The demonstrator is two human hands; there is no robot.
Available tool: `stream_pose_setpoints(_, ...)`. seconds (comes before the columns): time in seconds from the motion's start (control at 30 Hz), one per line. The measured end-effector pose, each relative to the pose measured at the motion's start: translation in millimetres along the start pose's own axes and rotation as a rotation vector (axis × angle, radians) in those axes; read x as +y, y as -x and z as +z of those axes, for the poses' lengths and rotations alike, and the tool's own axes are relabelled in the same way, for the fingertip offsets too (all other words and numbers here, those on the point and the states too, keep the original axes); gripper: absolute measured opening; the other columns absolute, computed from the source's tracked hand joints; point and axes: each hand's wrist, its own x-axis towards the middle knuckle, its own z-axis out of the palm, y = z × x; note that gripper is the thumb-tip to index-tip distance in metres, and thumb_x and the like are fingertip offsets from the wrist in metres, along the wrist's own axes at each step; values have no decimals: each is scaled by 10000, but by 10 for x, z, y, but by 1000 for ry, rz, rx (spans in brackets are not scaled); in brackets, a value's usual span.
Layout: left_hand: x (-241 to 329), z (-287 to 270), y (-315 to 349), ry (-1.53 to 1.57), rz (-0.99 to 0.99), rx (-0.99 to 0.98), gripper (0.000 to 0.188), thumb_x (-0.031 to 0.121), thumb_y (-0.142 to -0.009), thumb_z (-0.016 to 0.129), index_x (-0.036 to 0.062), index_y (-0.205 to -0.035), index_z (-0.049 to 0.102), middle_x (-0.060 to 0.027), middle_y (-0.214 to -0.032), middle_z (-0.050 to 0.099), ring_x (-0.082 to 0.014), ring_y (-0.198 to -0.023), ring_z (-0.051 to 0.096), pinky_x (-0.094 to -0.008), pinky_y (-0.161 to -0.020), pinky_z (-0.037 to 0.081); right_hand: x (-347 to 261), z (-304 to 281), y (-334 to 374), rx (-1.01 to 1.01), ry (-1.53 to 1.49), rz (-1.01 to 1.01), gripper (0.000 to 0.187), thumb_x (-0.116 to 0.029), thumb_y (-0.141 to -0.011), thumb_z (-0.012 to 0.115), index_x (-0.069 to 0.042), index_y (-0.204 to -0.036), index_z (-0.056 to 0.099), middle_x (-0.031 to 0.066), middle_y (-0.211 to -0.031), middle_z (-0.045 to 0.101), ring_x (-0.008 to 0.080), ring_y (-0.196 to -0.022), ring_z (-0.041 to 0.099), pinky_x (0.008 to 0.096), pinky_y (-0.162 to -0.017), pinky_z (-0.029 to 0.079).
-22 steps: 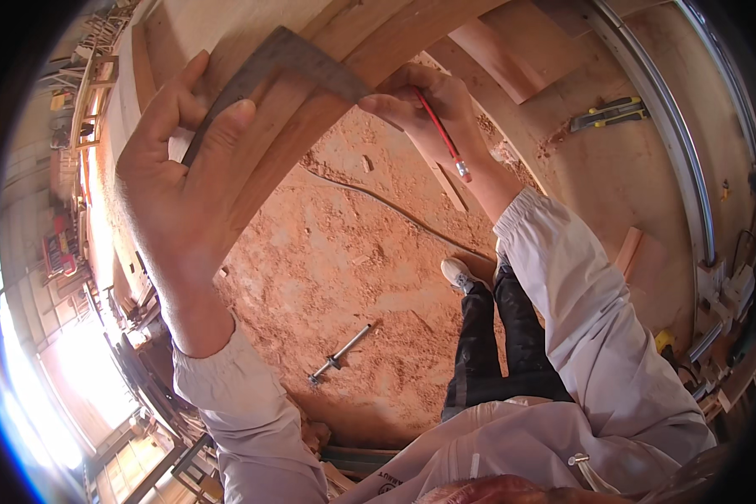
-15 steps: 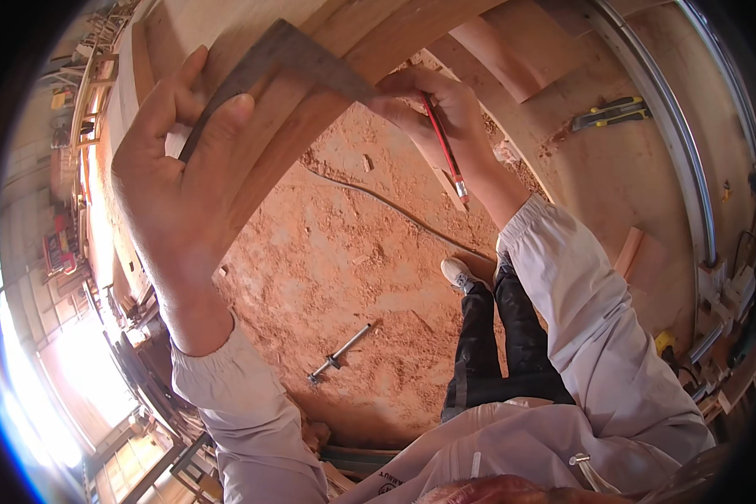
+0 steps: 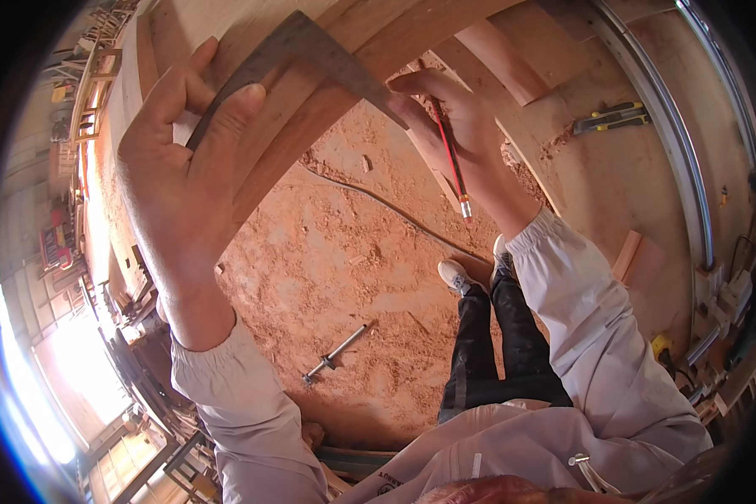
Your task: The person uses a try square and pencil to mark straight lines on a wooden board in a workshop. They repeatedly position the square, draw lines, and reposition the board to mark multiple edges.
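Observation:
A dark metal carpenter's square (image 3: 298, 42), L-shaped, lies against a wooden beam (image 3: 265, 151) with its corner pointing away from me. My left hand (image 3: 185, 143) grips one leg of it, the thumb on top and fingers along the far side. At the end of the other leg is my right hand (image 3: 449, 113), its thumb and forefinger at the metal tip. A red pencil (image 3: 450, 155) is tucked in that same hand, its eraser end toward me. The pencil's point is hidden by the fingers.
Yellow-and-black pliers-like tool (image 3: 611, 118) lies on a board at right, beside a curved metal rail (image 3: 676, 126). A metal bar clamp (image 3: 336, 354) and a cable (image 3: 370, 195) lie on the sawdust-covered floor. Wooden racks stand at far left.
Both hands and the square have shifted slightly right. The pencil has swung a little and its eraser end sits lower.

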Motion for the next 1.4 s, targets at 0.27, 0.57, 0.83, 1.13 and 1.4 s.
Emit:
stream_pose_setpoints(0.27,-31,-4,3,41,0,9,322,171,-933,866,50,-786,607,-93,-1195,701,-222,-1286,677,-420,-1173,428,108,105,-137,-3,-95,9,158,-213,-986,810,-75,-1061,827,58,-762,748,121,-641,665,321,-598,491)
stream_pose_setpoints(0.57,30,31,22,55,13,56,254,81,-921,866,24,-817,641,-16,-792,609,-256,-1299,683,-433,-1149,447,137,108,-152,-29,-149,45,148,-166,-972,823,-63,-1078,833,35,-786,764,68,-674,653,270,-623,506)
stream_pose_setpoints(0.83,23,42,7,48,15,55,245,60,-920,861,22,-819,641,-18,-789,608,-258,-1306,682,-427,-1145,455,61,-21,-87,-62,15,146,375,-397,-1073,697,-38,-1140,784,66,-818,771,117,-705,670,298,-665,534)
stream_pose_setpoints(1.13,-24,29,13,31,24,41,339,186,-938,862,56,-773,596,-161,-1367,758,-198,-1236,699,-374,-1133,462,-242,-205,90,60,-170,-258,337,-295,-1101,643,34,-1174,637,109,-1029,702,165,-889,700,315,-838,574)
stream_pose_setpoints(1.4,-46,25,10,5,44,39,375,187,-939,867,66,-759,561,-180,-1378,748,-179,-1219,703,-348,-1118,466,-287,-125,-21,41,-361,-151,150,-60,-1019,755,27,-1141,758,55,-1000,747,85,-865,686,244,-791,566)
